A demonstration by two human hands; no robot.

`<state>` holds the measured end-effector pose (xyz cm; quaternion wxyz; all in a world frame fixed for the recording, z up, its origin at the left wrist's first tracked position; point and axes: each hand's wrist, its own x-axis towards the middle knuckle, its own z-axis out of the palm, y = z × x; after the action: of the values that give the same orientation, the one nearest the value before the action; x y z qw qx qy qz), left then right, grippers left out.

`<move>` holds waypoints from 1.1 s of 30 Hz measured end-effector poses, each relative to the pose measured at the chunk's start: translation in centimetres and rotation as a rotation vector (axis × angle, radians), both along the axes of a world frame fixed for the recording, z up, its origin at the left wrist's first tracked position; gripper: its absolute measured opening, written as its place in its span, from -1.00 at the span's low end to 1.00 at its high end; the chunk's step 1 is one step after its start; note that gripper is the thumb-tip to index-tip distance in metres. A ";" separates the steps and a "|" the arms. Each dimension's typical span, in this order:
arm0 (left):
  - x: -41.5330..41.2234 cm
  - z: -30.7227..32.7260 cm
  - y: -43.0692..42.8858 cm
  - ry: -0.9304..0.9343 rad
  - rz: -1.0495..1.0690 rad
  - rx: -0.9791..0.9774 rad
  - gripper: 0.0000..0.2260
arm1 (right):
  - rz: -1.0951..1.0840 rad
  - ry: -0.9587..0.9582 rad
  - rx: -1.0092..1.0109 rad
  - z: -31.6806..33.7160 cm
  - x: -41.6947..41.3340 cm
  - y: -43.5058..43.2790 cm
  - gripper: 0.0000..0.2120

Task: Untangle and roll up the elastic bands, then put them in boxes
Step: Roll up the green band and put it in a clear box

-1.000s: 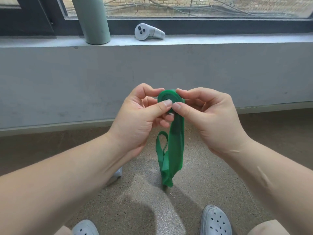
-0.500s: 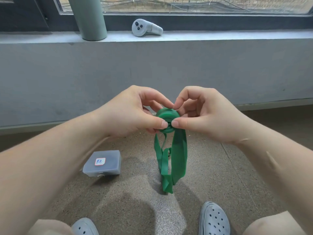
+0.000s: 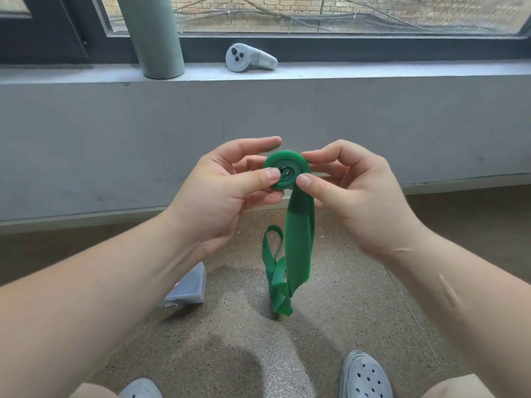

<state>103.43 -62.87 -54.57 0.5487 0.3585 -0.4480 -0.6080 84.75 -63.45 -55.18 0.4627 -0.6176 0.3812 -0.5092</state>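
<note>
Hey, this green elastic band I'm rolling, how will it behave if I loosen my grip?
Probably floppy: the band hangs limp and crumpled below its coil. Likely light: fingertips of the left hand and right hand alone hold it. Released, the coil may well unwind.

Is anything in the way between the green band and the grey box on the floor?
Nothing visible lies on the floor between the green band and the grey box. The left forearm hides part of the box.
</note>
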 end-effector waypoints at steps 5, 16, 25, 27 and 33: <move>-0.6 -0.1 0.3 0.106 0.026 0.030 -0.76 | -0.120 -0.167 0.026 -0.7 1.1 0.5 -0.81; -1.4 -0.5 1.1 0.179 0.017 0.065 -0.77 | -0.095 -0.293 0.058 -0.5 1.9 1.2 -0.81; 1.3 0.3 -0.6 -0.499 -0.095 -0.116 -0.78 | 0.089 0.131 0.040 0.9 -0.8 0.0 -0.76; 1.5 0.6 -0.6 -0.574 -0.146 -0.161 -0.80 | 0.136 0.191 0.048 1.1 -0.9 -0.1 -0.79; 1.6 0.4 -0.4 -0.611 -0.184 -0.173 -0.70 | 0.084 0.271 0.039 0.5 -0.6 0.0 -0.74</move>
<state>105.04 -63.29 -54.14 0.3601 0.4343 -0.6725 -0.4790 84.12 -63.46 -54.65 0.4398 -0.6870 0.4238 -0.3938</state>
